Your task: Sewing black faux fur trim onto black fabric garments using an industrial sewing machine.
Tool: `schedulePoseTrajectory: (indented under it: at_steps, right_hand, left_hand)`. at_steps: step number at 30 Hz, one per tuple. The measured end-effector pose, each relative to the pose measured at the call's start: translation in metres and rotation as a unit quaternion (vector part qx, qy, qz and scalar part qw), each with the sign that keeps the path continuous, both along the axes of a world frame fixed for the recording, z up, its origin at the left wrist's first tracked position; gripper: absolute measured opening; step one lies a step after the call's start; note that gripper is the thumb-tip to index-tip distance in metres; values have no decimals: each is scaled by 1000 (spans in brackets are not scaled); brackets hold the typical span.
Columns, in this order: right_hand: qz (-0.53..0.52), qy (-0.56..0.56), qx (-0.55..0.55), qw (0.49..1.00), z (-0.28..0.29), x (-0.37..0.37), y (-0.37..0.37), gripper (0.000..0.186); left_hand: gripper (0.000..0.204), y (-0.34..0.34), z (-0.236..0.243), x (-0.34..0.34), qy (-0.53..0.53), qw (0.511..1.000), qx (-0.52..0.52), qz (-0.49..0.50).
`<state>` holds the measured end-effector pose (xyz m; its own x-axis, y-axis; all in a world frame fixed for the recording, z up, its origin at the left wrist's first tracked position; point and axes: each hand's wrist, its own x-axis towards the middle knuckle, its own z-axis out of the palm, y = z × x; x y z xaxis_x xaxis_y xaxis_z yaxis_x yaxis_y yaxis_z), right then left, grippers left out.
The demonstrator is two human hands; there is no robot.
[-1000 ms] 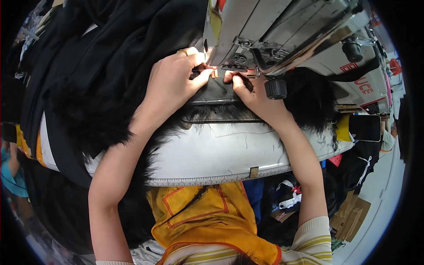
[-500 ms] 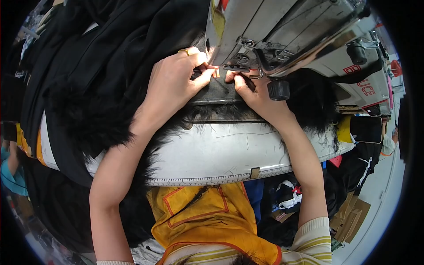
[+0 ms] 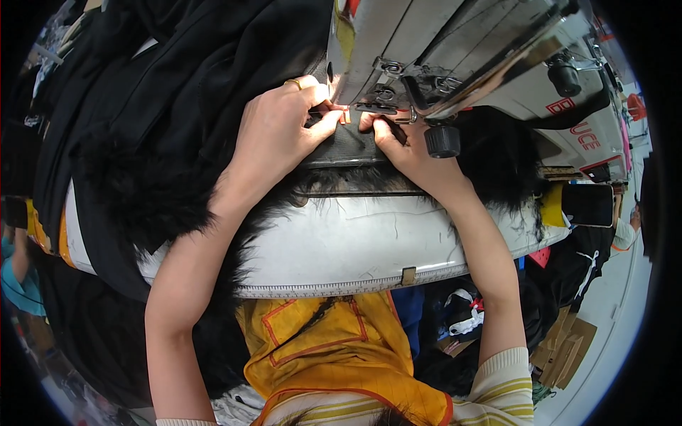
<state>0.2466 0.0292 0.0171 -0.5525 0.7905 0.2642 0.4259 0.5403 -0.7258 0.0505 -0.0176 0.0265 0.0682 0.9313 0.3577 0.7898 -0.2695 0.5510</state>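
Observation:
Black fabric [image 3: 192, 78] with fluffy black trim [image 3: 142, 181] is heaped on the left of a white sewing machine [image 3: 383, 42] and reaches my left hand [image 3: 280, 124]. This hand wears a ring, and its thumb and forefinger pinch together just left of the presser foot [image 3: 375, 108]. A tiny orange-red bit [image 3: 347, 116] shows at those fingertips, too small to name. On the foot's other side, my right hand [image 3: 419, 153] has its thumb pressed toward its forefinger, partly hidden by the machine head. What either pinch holds is unclear. Between them lies a dark flat surface [image 3: 348, 148].
A black knob [image 3: 442, 142] on the machine overhangs my right hand. More black fur [image 3: 504, 153] bunches at the right. The white table edge carries a measuring tape [image 3: 334, 289]. A dark phone-like slab [image 3: 588, 204] and cardboard [image 3: 565, 348] are at the right. Another person's teal sleeve [image 3: 21, 284] shows far left.
The machine head sits slightly farther left in the picture. My right hand has shifted a little left, while my left hand stays almost where it was, its fingers still pinched.

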Motion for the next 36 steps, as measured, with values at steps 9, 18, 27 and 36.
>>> schedulePoseTrajectory:
  at_steps: [9,18,27,36]
  right_hand:
    - [-43,12,111,993,-44,5,28,45]
    - [-79,-27,120,989,-40,-5,21,50]
    - [-125,28,7,992,15,31,4,18]
    - [88,-295,305,901,13,22,-15,47]
  left_hand:
    - [20,1,0,7,34,999,19,18]
    - [20,-1,0,8,64,997,3,38]
    - [33,-53,13,-12,62,991,103,-51]
    - [49,-47,9,-26,265,952,61,-138]
